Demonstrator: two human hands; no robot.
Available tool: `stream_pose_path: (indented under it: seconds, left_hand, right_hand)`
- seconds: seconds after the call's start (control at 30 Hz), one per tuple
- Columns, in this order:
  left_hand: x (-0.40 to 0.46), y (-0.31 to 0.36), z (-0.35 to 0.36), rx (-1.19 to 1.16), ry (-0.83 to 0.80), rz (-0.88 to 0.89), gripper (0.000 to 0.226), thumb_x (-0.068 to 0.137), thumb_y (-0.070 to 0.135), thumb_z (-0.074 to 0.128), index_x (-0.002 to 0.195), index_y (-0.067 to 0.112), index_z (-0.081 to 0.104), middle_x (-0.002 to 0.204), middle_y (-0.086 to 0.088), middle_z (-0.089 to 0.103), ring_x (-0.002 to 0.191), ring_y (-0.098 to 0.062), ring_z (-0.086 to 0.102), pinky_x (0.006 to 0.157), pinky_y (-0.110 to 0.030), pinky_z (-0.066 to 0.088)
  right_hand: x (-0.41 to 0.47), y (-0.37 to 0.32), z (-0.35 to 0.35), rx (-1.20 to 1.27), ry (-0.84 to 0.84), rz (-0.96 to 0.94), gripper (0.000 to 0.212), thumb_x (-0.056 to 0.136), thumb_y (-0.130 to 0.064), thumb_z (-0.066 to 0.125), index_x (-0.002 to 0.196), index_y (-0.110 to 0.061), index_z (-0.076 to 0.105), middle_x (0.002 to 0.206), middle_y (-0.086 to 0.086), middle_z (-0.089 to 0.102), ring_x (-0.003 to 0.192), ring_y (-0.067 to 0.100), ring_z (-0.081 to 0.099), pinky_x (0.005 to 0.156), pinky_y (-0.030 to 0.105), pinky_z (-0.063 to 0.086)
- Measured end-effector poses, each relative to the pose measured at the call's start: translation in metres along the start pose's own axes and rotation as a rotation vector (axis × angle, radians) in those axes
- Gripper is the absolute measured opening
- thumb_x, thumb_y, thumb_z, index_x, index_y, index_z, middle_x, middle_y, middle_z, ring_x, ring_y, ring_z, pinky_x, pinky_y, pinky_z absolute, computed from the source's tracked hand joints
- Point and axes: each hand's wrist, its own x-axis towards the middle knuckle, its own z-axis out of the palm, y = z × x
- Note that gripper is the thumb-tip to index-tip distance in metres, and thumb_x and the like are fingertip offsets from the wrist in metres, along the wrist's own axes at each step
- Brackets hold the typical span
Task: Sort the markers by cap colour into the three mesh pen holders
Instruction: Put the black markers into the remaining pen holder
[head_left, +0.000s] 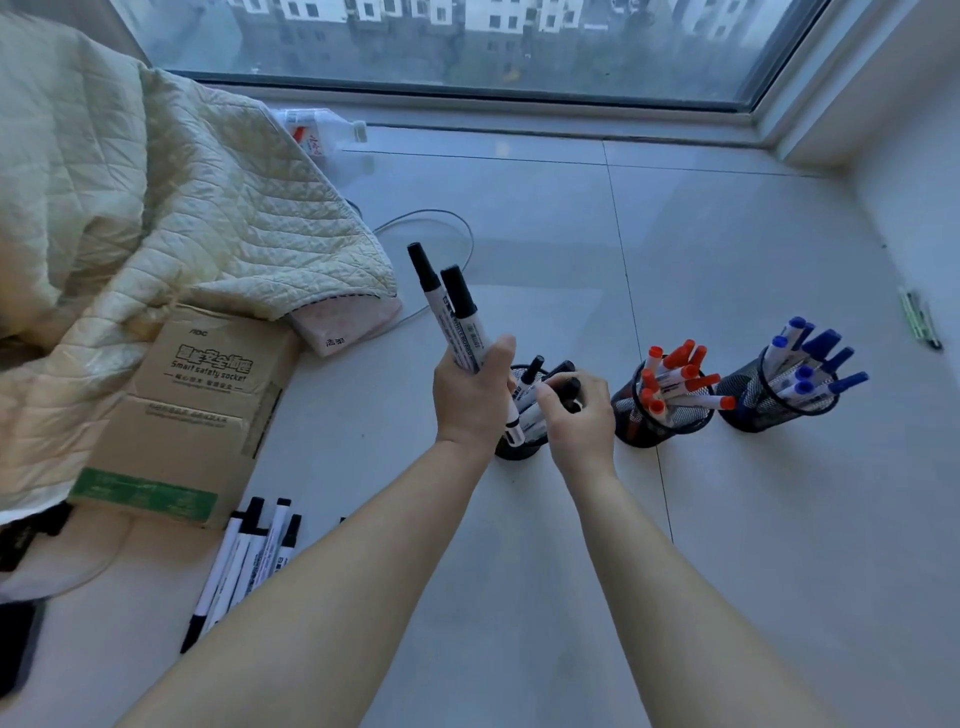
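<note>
Pale floor tiles (727, 519) run to a window; a quilt (156, 208) drapes over a cardboard box (197, 395) printed "Smart safety socket". Left hand (470, 395) grips two black-capped markers (452, 312), caps up, tilted left, one reading "WHITEBOARD". Right hand (576, 415) curls round a marker at the black holder (519, 447). Red holder (660, 415) and blue holder (779, 400) stand beside it. Loose markers (244, 561) lie near the box.

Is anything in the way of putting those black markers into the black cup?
Partly. The right hand sits over the left pen holder, gripping a black-capped marker there, and markers already fill it. The left hand holds its black markers just beside the rim.
</note>
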Motion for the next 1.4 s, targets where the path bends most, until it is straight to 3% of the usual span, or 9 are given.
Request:
stream_pose_path:
  seconds: [0.17,0.53,0.63,0.73,0.83,1.07,1.13,1.27,1.4]
  left_hand:
    - [0.001,-0.008,0.012,0.097,0.054,0.104,0.035,0.069,0.042,0.058,0.073,0.007,0.051,0.050,0.004,0.054,0.044,-0.007,0.053,0.049,-0.018,0.044]
    - [-0.013,-0.047,0.009,0.257,0.029,0.187,0.017,0.088,0.035,0.058,0.091,0.026,0.044,0.068,0.011,0.052,0.058,0.003,0.053,0.061,-0.024,0.041]
    - [-0.021,-0.052,0.010,0.265,-0.028,0.184,0.017,0.089,0.031,0.057,0.087,0.037,0.042,0.087,-0.006,0.058,0.084,-0.020,0.059,0.074,-0.036,0.045]
    - [-0.022,-0.057,0.009,0.282,-0.014,0.180,0.017,0.090,0.032,0.057,0.100,0.022,0.047,0.095,-0.013,0.053,0.093,-0.029,0.052,0.082,-0.038,0.044]
    - [-0.026,-0.065,0.009,0.388,0.072,0.158,0.042,0.086,0.041,0.050,0.104,0.004,0.046,0.092,-0.006,0.046,0.088,-0.014,0.037,0.079,-0.025,0.030]
    - [-0.028,-0.072,0.008,0.432,0.078,0.134,0.026,0.091,0.024,0.056,0.097,0.003,0.044,0.086,0.002,0.040,0.091,-0.016,0.033,0.078,-0.026,0.031]
    - [-0.028,-0.071,0.009,0.425,0.074,0.137,0.023,0.089,0.022,0.058,0.095,0.007,0.042,0.082,0.009,0.038,0.094,-0.019,0.036,0.078,-0.027,0.032]
    - [-0.027,-0.065,0.011,0.376,0.132,0.074,0.030,0.080,0.018,0.064,0.089,0.024,0.035,0.088,-0.003,0.057,0.088,-0.025,0.054,0.068,-0.024,0.036]
    - [-0.030,-0.052,0.013,0.255,0.167,0.096,0.033,0.073,0.028,0.068,0.089,0.037,0.041,0.074,0.016,0.059,0.069,-0.005,0.058,0.065,-0.012,0.044]
  right_hand:
    - [0.000,0.006,-0.004,-0.040,0.003,-0.029,0.012,0.084,-0.020,0.062,0.076,-0.028,0.058,0.097,-0.004,0.053,0.079,-0.004,0.052,0.068,0.001,0.038]
    - [-0.007,0.013,-0.002,-0.017,-0.014,-0.035,0.018,0.088,-0.022,0.056,0.076,-0.035,0.053,0.095,-0.009,0.050,0.076,-0.009,0.051,0.067,0.005,0.039]
    - [-0.008,0.014,-0.002,-0.052,-0.022,-0.057,0.015,0.089,-0.022,0.054,0.078,-0.032,0.052,0.095,-0.008,0.049,0.075,-0.011,0.049,0.066,0.005,0.039]
    - [-0.008,0.016,-0.002,-0.077,-0.036,-0.059,0.008,0.090,-0.023,0.053,0.083,-0.028,0.053,0.098,-0.006,0.049,0.076,-0.010,0.049,0.067,0.012,0.038]
    - [-0.007,0.018,-0.004,-0.097,-0.047,-0.058,0.006,0.090,-0.023,0.052,0.085,-0.027,0.053,0.097,-0.007,0.048,0.077,-0.014,0.047,0.067,0.010,0.037]
    - [-0.007,0.016,-0.007,-0.141,-0.082,-0.066,0.009,0.091,-0.025,0.051,0.085,-0.030,0.051,0.092,-0.011,0.047,0.078,-0.006,0.048,0.065,0.008,0.036]
    - [-0.007,0.017,-0.008,-0.113,-0.081,-0.040,0.007,0.092,-0.027,0.050,0.086,-0.029,0.054,0.093,-0.011,0.047,0.082,-0.003,0.049,0.068,0.010,0.036]
    - [-0.008,0.015,-0.013,-0.067,-0.045,-0.034,0.016,0.091,-0.026,0.053,0.078,-0.034,0.055,0.094,-0.010,0.051,0.081,-0.005,0.050,0.068,0.003,0.037]
    - [-0.009,0.017,-0.015,-0.080,-0.042,-0.042,0.010,0.092,-0.024,0.052,0.084,-0.025,0.058,0.099,-0.002,0.054,0.084,-0.002,0.051,0.069,0.002,0.037]
